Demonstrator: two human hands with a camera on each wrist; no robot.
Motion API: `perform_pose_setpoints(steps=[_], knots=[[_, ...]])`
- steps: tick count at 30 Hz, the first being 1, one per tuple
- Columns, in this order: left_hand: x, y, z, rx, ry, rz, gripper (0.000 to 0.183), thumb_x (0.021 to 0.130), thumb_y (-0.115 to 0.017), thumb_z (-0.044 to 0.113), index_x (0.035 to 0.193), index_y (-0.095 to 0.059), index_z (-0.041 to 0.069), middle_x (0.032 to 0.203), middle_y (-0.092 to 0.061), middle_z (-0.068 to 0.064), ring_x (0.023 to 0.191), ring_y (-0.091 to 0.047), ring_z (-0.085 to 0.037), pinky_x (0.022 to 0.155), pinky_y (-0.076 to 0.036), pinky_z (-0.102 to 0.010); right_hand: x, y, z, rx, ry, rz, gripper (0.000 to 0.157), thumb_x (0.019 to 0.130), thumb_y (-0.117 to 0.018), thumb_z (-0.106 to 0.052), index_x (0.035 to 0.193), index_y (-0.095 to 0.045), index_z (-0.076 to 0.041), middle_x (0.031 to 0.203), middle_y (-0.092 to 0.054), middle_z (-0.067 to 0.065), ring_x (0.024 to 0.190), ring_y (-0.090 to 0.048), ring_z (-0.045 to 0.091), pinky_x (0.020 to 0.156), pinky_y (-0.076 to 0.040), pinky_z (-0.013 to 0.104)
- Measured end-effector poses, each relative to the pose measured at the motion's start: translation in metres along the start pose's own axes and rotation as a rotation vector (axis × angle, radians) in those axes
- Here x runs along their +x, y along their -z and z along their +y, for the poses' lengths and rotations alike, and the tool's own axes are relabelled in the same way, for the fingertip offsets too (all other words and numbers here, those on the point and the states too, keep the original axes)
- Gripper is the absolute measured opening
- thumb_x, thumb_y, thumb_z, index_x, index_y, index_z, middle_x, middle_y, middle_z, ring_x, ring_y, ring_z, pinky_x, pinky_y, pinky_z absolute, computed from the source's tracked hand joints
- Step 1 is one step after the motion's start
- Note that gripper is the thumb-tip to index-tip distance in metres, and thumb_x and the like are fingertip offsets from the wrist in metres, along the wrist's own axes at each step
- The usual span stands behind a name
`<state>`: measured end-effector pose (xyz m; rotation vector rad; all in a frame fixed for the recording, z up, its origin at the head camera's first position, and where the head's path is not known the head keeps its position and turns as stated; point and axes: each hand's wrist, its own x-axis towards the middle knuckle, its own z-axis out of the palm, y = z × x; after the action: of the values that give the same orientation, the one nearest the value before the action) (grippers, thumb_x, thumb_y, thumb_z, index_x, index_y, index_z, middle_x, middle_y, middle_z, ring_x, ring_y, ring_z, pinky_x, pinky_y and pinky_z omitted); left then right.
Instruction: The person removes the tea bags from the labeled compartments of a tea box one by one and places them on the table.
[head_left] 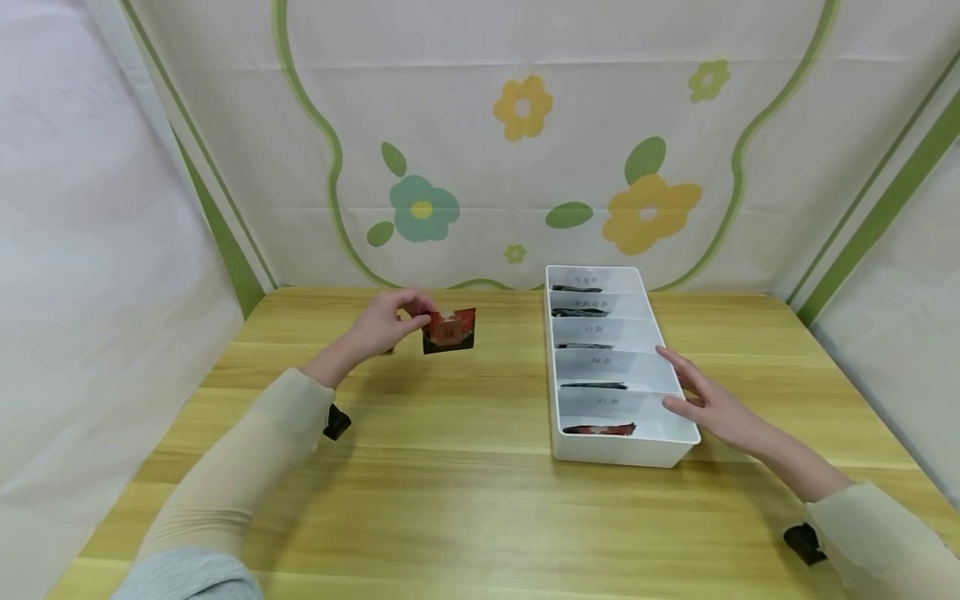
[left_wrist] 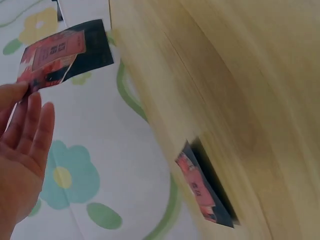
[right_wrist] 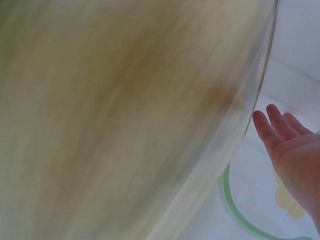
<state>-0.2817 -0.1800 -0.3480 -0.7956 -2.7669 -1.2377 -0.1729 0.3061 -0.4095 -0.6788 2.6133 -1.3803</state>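
My left hand (head_left: pixel 387 322) pinches a red and black tea sachet (head_left: pixel 450 332) by one edge, held above the left part of the table. In the left wrist view the same sachet hangs from the thumb and fingertips of that hand (left_wrist: pixel 25 135). A second red and black sachet (left_wrist: pixel 200 187) is on the wood below it; the hand mostly hides it in the head view. At the right side of a white divided box (head_left: pixel 626 450), my right hand (head_left: pixel 708 404) has its fingers extended at the rim. Whether they touch it is unclear.
Several compartments of the box hold dark sachets (head_left: pixel 581 312), and the nearest holds a red one (head_left: pixel 600 430). Printed labels mark the dividers. The wooden table (head_left: pixel 450 517) ends at a flowered fabric backdrop (head_left: pixel 480 167), with white fabric on both sides.
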Motion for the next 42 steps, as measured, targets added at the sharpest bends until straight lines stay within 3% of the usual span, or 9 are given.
perform_pose_setpoints(steps=[4,7,12,17,23,33,42], knots=[[0.007,0.005,-0.015,-0.024,0.062,-0.083,0.012,0.094,-0.064,0.005,0.105,-0.069,0.006,0.095,-0.066,-0.008,0.087,-0.061,-0.027,0.072,-0.052,-0.046,0.0,0.0,0.0,0.006,0.0,0.003,0.071,0.099,-0.055,-0.006,0.156,-0.013,-0.01,0.155,-0.013,0.028,0.131,-0.025,0.057,0.088,-0.034,0.007],[0.012,0.007,-0.026,-0.009,0.09,-0.109,0.013,0.093,-0.064,0.001,0.105,-0.068,0.002,0.097,-0.066,-0.011,0.089,-0.062,-0.03,0.077,-0.051,-0.049,0.0,0.0,0.0,0.008,-0.005,0.002,0.071,0.099,-0.056,-0.007,0.156,-0.013,-0.01,0.155,-0.013,0.028,0.131,-0.025,0.057,0.088,-0.034,0.008],[0.02,0.003,-0.047,0.044,0.096,-0.1,0.014,0.089,-0.065,-0.007,0.102,-0.068,-0.001,0.094,-0.066,-0.012,0.087,-0.061,-0.027,0.078,-0.05,-0.04,0.0,0.0,0.0,0.012,-0.009,0.0,0.072,0.099,-0.055,-0.007,0.156,-0.013,-0.01,0.155,-0.013,0.028,0.132,-0.025,0.056,0.089,-0.034,0.008],[0.029,-0.003,-0.063,0.093,0.122,-0.092,0.015,0.09,-0.062,-0.007,0.103,-0.067,-0.002,0.095,-0.065,-0.014,0.089,-0.061,-0.027,0.08,-0.05,-0.042,0.0,-0.001,0.0,0.016,-0.01,0.002,0.071,0.099,-0.055,-0.007,0.157,-0.013,-0.012,0.155,-0.013,0.027,0.132,-0.025,0.055,0.089,-0.034,0.008],[0.039,-0.007,-0.08,0.164,0.206,-0.105,0.016,0.092,-0.059,-0.006,0.105,-0.067,-0.001,0.101,-0.065,-0.016,0.095,-0.06,-0.03,0.083,-0.049,-0.044,0.0,-0.001,0.003,0.01,-0.014,0.008,0.07,0.1,-0.055,-0.009,0.157,-0.013,-0.013,0.156,-0.014,0.026,0.133,-0.025,0.054,0.09,-0.035,0.009],[0.049,-0.01,-0.086,0.206,0.294,-0.143,0.017,0.096,-0.056,-0.001,0.107,-0.068,0.003,0.105,-0.064,-0.014,0.097,-0.059,-0.029,0.083,-0.048,-0.043,-0.001,0.0,0.005,0.0,-0.023,0.008,0.071,0.1,-0.054,-0.01,0.157,-0.012,-0.015,0.156,-0.013,0.025,0.134,-0.023,0.054,0.09,-0.033,0.009],[0.053,-0.012,-0.09,0.204,0.324,-0.112,0.016,0.096,-0.056,-0.002,0.107,-0.067,0.001,0.106,-0.063,-0.016,0.096,-0.058,-0.03,0.084,-0.047,-0.043,-0.001,0.0,0.004,-0.013,-0.033,0.013,0.071,0.1,-0.055,-0.012,0.157,-0.013,-0.016,0.157,-0.012,0.023,0.134,-0.023,0.054,0.09,-0.032,0.009]])
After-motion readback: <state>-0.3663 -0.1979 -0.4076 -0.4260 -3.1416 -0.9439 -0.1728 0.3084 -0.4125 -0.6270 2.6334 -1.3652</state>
